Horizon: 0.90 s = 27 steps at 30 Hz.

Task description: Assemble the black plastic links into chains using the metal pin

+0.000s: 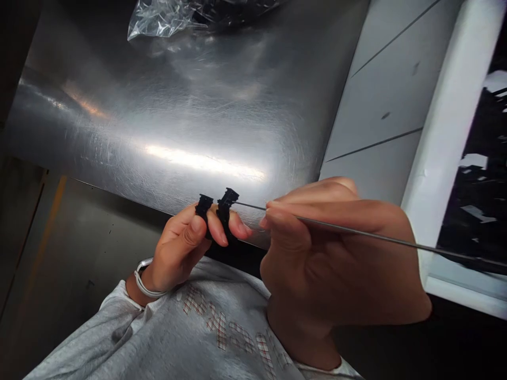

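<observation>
Two small black plastic parts point(227, 203) are held between the fingers of my left hand point(180, 245), over the near edge of the metal table. One sits by the thumb, the other between two fingers further right. My right hand point(336, 258) pinches a thin metal rod point(356, 232) between thumb and forefinger. The rod's left tip meets the right-hand black part; whether it enters a hole there is too small to tell. Its other end runs off past my right hand toward the right edge of the view.
The scratched metal table point(198, 116) fills the middle, with a clear plastic bag point(166, 18) at its far edge, dark contents showing. On the right stands a white box point(439, 121) holding many black pieces point(475, 206). A pale grey panelled surface point(380, 105) lies between.
</observation>
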Each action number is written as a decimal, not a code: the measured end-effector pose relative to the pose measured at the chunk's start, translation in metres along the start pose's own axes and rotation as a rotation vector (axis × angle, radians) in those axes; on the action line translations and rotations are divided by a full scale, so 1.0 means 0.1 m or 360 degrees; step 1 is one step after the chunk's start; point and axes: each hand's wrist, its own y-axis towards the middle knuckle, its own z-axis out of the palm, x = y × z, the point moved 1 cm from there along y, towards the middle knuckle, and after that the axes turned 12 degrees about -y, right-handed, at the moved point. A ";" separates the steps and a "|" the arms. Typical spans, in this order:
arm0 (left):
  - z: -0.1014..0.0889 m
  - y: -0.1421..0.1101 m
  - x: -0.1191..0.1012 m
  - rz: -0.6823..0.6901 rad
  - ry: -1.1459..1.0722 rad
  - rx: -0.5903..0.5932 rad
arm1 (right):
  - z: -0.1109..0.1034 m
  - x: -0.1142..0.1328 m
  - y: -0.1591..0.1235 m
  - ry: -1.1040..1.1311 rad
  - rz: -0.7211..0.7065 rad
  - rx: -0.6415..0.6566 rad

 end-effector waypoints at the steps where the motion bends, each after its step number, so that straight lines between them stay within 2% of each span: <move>1: 0.00 0.00 0.00 0.0002 0.0016 0.0000 | 0.00 0.00 0.01 0.0020 0.0003 0.0017; 5: -0.01 -0.01 0.00 -0.0035 0.0103 -0.0045 | -0.01 0.00 0.05 0.0109 -0.0041 0.0000; 9: -0.03 0.00 0.00 -0.0001 0.0138 -0.0080 | -0.05 0.01 0.04 0.0038 -0.0024 -0.0032; 12: -0.03 -0.01 -0.01 0.0034 0.0098 -0.0043 | -0.07 0.01 0.03 -0.0008 0.0019 0.0028; 16: -0.02 -0.01 -0.03 0.0020 0.0057 -0.0003 | -0.06 0.03 0.07 0.0136 -0.0005 0.0065; 21: -0.03 -0.02 -0.03 0.0023 0.0114 -0.0093 | 0.00 0.09 0.12 0.0233 -0.0022 0.0119; 27: -0.03 -0.03 -0.03 0.0023 0.0108 -0.0062 | -0.02 0.04 0.04 0.0207 -0.0019 0.0106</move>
